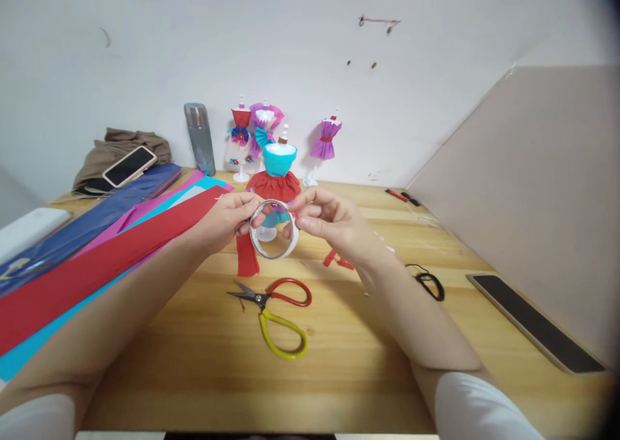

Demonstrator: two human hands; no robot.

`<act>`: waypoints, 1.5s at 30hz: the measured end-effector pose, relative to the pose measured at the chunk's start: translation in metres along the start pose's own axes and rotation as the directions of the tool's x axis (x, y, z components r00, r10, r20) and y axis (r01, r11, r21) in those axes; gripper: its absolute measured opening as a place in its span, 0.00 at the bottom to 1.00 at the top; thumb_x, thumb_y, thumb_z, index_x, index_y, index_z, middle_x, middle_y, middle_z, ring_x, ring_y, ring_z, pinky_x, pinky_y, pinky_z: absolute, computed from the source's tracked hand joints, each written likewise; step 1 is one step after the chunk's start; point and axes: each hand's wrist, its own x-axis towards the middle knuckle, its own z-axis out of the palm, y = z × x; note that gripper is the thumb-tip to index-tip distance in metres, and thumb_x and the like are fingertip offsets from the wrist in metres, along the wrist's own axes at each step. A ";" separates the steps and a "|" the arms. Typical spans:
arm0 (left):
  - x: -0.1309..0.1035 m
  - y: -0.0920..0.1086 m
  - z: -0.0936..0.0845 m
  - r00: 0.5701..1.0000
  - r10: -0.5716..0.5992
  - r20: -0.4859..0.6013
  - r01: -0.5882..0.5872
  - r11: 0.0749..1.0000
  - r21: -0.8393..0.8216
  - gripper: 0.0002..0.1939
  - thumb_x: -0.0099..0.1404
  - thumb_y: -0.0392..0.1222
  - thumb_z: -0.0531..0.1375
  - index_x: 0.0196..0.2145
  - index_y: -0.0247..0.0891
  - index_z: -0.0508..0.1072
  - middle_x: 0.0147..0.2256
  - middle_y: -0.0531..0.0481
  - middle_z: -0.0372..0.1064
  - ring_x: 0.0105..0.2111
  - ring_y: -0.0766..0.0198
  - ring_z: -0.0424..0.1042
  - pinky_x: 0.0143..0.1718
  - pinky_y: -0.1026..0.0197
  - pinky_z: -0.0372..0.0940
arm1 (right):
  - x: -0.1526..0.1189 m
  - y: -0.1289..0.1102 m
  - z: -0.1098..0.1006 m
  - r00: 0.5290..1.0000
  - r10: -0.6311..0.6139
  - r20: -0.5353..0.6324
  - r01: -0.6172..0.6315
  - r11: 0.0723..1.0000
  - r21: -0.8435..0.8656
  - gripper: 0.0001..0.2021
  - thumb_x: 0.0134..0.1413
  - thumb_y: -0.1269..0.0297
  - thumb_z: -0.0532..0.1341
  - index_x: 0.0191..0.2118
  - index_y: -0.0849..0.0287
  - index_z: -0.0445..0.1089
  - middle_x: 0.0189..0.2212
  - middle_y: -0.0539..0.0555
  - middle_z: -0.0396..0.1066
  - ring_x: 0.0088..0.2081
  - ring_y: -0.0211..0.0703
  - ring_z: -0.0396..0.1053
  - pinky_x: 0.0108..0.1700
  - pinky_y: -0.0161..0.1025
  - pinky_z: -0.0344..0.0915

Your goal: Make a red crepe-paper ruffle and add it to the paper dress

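Between my two hands, a roll of white tape [290,241] is held up above the table, its open ring facing me. My left hand [236,215] grips the ring's left edge, thumb outside and fingers partly behind. The fingers of my right hand [329,220] pinch its upper right edge. Just behind the roll stands a small dress form with a turquoise top [279,162] and a red gathered skirt [274,184]. A red crepe paper strip [247,256] lies below my left hand. Nearer to me rest scissors [261,300], blades apart, with one red and one yellow handle.
Coloured crepe paper sheets [121,246] spread along the left, near a phone [130,167] and a grey bottle [199,139]. More dressed forms [327,139] stand by the wall. Red scraps [345,263], a black cord loop [431,286] and a dark flat device [533,320] lie right.
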 end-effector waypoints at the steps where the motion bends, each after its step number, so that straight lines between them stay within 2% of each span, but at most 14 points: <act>1: 0.000 0.001 0.000 1.000 0.017 0.012 -0.018 1.000 0.023 0.24 0.62 0.60 0.64 0.24 0.35 0.68 0.18 0.56 0.59 0.16 0.75 0.52 0.19 0.66 0.48 | -0.001 -0.002 0.002 1.000 0.000 0.008 0.000 1.000 -0.008 0.18 0.50 0.50 0.72 0.36 0.55 0.68 0.27 0.49 0.75 0.31 0.40 0.73 0.38 0.39 0.69; 4: -0.002 0.005 -0.006 0.997 0.065 0.040 -0.070 0.989 0.130 0.23 0.64 0.58 0.63 0.25 0.35 0.71 0.22 0.53 0.66 0.17 0.75 0.55 0.19 0.67 0.52 | -0.001 -0.005 0.005 0.997 0.013 0.071 -0.013 1.000 -0.012 0.17 0.51 0.51 0.72 0.32 0.56 0.66 0.29 0.50 0.75 0.33 0.40 0.73 0.39 0.38 0.68; 7: -0.004 0.011 -0.013 0.994 0.050 0.097 -0.073 0.963 0.259 0.19 0.67 0.53 0.61 0.28 0.34 0.75 0.21 0.52 0.69 0.18 0.73 0.60 0.19 0.69 0.57 | -0.001 -0.004 0.003 0.984 0.072 0.162 -0.077 0.997 0.028 0.18 0.51 0.51 0.72 0.31 0.57 0.67 0.31 0.51 0.75 0.35 0.41 0.73 0.41 0.40 0.69; 11: -0.007 0.018 -0.021 0.989 0.055 0.138 -0.094 0.951 0.294 0.14 0.67 0.48 0.61 0.32 0.33 0.78 0.25 0.49 0.74 0.20 0.71 0.67 0.21 0.68 0.62 | -0.005 -0.001 -0.003 0.960 0.197 0.200 -0.230 0.960 0.161 0.17 0.50 0.54 0.73 0.32 0.58 0.67 0.30 0.51 0.76 0.34 0.42 0.76 0.43 0.43 0.70; 13: -0.010 0.024 -0.023 0.977 0.045 0.208 -0.108 0.947 0.302 0.12 0.66 0.46 0.62 0.33 0.34 0.79 0.28 0.47 0.77 0.22 0.69 0.70 0.24 0.67 0.66 | -0.009 0.003 -0.005 0.954 0.219 0.205 -0.261 0.943 0.208 0.17 0.49 0.54 0.73 0.31 0.58 0.66 0.29 0.51 0.75 0.33 0.42 0.76 0.40 0.41 0.69; 17: -0.017 0.033 -0.021 0.908 -0.098 0.407 -0.055 0.936 0.347 0.10 0.65 0.45 0.64 0.38 0.36 0.81 0.31 0.46 0.79 0.21 0.70 0.70 0.23 0.68 0.65 | -0.016 0.011 -0.001 0.964 0.188 0.190 -0.219 0.963 0.157 0.16 0.50 0.55 0.71 0.30 0.58 0.66 0.24 0.48 0.72 0.26 0.37 0.70 0.32 0.36 0.64; 20: -0.020 0.032 -0.012 0.862 -0.223 0.456 0.052 0.933 0.357 0.12 0.65 0.47 0.64 0.41 0.38 0.80 0.30 0.48 0.78 0.17 0.72 0.65 0.18 0.69 0.58 | -0.017 0.016 0.010 0.974 0.129 0.186 -0.124 0.991 -0.041 0.14 0.53 0.57 0.69 0.30 0.57 0.65 0.23 0.47 0.70 0.26 0.35 0.66 0.31 0.35 0.61; 22: -0.020 0.027 -0.004 0.837 -0.283 0.468 0.112 0.926 0.360 0.12 0.64 0.48 0.64 0.36 0.37 0.79 0.27 0.49 0.76 0.16 0.73 0.63 0.16 0.70 0.56 | -0.017 0.017 0.017 0.977 0.067 0.201 -0.038 0.988 -0.147 0.13 0.55 0.58 0.68 0.30 0.57 0.64 0.24 0.46 0.68 0.27 0.35 0.65 0.31 0.34 0.60; 26: -0.016 0.020 0.008 0.853 -0.291 0.434 0.132 0.924 0.359 0.13 0.62 0.47 0.66 0.28 0.35 0.75 0.22 0.50 0.74 0.16 0.73 0.62 0.18 0.70 0.58 | -0.020 0.014 0.017 0.965 0.019 0.263 0.036 0.979 -0.202 0.14 0.56 0.54 0.67 0.32 0.57 0.65 0.27 0.47 0.69 0.30 0.36 0.66 0.34 0.35 0.62; 31: -0.014 0.019 0.013 0.896 -0.248 0.369 0.121 0.935 0.333 0.13 0.60 0.46 0.67 0.26 0.34 0.74 0.22 0.50 0.74 0.17 0.73 0.62 0.18 0.70 0.57 | -0.024 0.007 -0.001 0.939 0.070 0.338 -0.040 0.995 -0.096 0.20 0.56 0.43 0.65 0.42 0.56 0.71 0.36 0.52 0.76 0.37 0.41 0.74 0.40 0.38 0.68; 34: -0.013 0.016 0.012 0.919 -0.217 0.329 0.107 0.940 0.323 0.13 0.60 0.46 0.67 0.26 0.34 0.74 0.23 0.49 0.74 0.17 0.74 0.61 0.18 0.70 0.57 | -0.024 0.007 -0.004 0.939 0.081 0.335 -0.056 0.995 -0.083 0.19 0.55 0.47 0.68 0.44 0.54 0.70 0.38 0.52 0.77 0.38 0.42 0.75 0.40 0.38 0.70; 38: -0.011 0.010 0.010 0.930 -0.189 0.314 0.077 0.938 0.339 0.13 0.61 0.47 0.65 0.26 0.34 0.75 0.23 0.50 0.73 0.16 0.75 0.59 0.16 0.70 0.54 | -0.024 0.012 0.001 0.950 0.065 0.306 -0.026 0.991 -0.132 0.16 0.57 0.54 0.68 0.47 0.55 0.69 0.39 0.53 0.76 0.35 0.39 0.72 0.33 0.34 0.69; 42: -0.011 0.006 0.011 0.956 -0.174 0.237 0.075 0.923 0.376 0.09 0.59 0.43 0.66 0.33 0.34 0.78 0.24 0.51 0.73 0.17 0.72 0.63 0.18 0.68 0.59 | -0.026 0.017 0.003 0.966 0.064 0.250 0.016 0.952 -0.307 0.20 0.63 0.61 0.63 0.59 0.52 0.66 0.31 0.49 0.73 0.29 0.37 0.67 0.27 0.32 0.63; 45: -0.012 0.008 0.014 0.978 -0.162 0.132 0.102 0.922 0.375 0.07 0.57 0.37 0.65 0.35 0.34 0.76 0.22 0.52 0.70 0.20 0.67 0.69 0.21 0.66 0.66 | -0.028 0.018 0.005 0.978 -0.014 0.207 0.118 0.857 -0.501 0.28 0.63 0.67 0.61 0.67 0.51 0.59 0.29 0.48 0.72 0.29 0.40 0.66 0.31 0.36 0.64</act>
